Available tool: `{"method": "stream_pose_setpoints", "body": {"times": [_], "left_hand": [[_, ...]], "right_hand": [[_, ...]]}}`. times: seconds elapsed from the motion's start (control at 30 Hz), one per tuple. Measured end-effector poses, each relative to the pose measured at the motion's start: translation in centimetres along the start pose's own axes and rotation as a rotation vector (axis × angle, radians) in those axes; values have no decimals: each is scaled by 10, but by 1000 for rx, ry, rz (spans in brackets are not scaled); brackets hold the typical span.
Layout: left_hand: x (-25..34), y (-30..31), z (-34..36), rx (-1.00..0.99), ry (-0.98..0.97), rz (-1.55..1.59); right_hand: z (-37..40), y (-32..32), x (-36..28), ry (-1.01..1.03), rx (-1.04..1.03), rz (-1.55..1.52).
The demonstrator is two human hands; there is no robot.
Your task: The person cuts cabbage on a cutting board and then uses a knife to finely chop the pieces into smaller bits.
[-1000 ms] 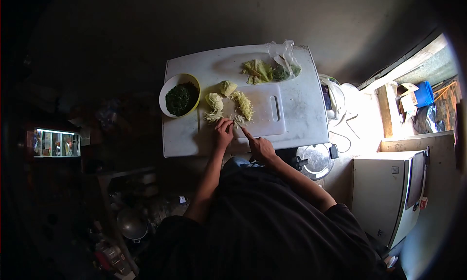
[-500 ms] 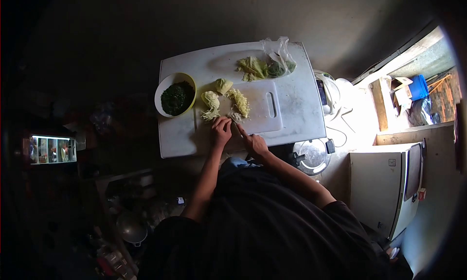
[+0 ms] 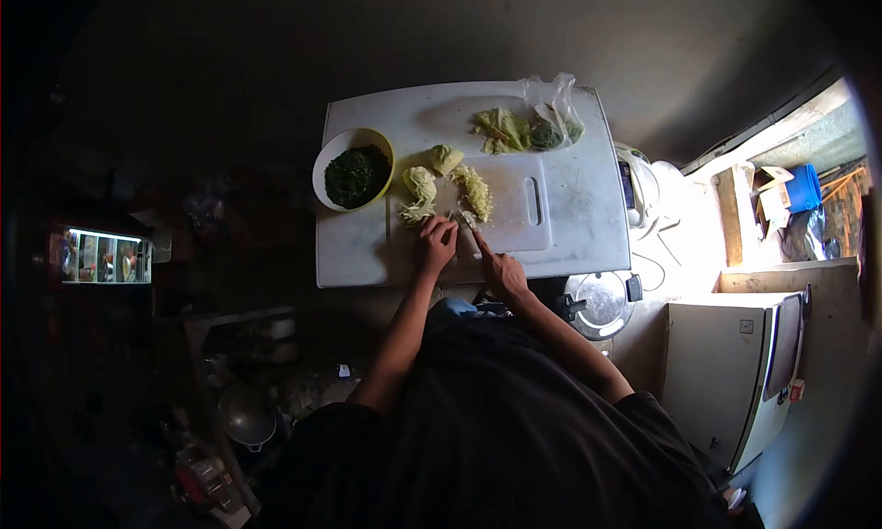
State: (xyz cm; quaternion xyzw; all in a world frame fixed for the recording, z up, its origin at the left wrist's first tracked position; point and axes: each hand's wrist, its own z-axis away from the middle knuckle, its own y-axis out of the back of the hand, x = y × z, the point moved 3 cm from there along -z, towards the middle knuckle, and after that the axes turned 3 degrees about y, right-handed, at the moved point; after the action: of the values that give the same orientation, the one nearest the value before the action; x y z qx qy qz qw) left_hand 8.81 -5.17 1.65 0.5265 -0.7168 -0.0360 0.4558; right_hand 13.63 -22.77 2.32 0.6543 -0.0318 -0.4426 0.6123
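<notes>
My left hand (image 3: 437, 244) presses down on a small piece of cabbage at the near edge of the white cutting board (image 3: 519, 212). My right hand (image 3: 501, 272) grips a knife (image 3: 469, 229) whose blade points up toward that piece. A pile of shredded cabbage (image 3: 475, 191) lies on the board just beyond the blade. Two cabbage chunks (image 3: 421, 191) sit to the left of the pile. A yellow-rimmed bowl of chopped dark greens (image 3: 352, 173) stands left of the board.
The white table (image 3: 367, 249) also holds loose cabbage leaves (image 3: 501, 129) and a clear plastic bag with greens (image 3: 551, 125) at its far side. A kettle (image 3: 643, 187) and a metal pot lid (image 3: 602, 301) are to the right, with a white fridge (image 3: 726, 364) beyond.
The view shifted slightly. My right hand has moved the knife a little along the cabbage piece while the left hand stays on it.
</notes>
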Motion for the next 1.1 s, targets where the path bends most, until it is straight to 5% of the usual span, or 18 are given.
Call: {"method": "stream_pose_setpoints", "body": {"times": [0.53,0.73,0.9,1.1], "left_hand": [[-4,-4,4,-5,39,33],[-4,-5,3,7,13,-11],[-4,-1,3,5,20,10],[-8,-2,4,6,30,7]], "right_hand": [[13,2,-15,8,-68,8],[1,-13,-4,195,155,47],[12,4,-6,53,-43,5],[-5,5,-5,-16,-25,2]]}}
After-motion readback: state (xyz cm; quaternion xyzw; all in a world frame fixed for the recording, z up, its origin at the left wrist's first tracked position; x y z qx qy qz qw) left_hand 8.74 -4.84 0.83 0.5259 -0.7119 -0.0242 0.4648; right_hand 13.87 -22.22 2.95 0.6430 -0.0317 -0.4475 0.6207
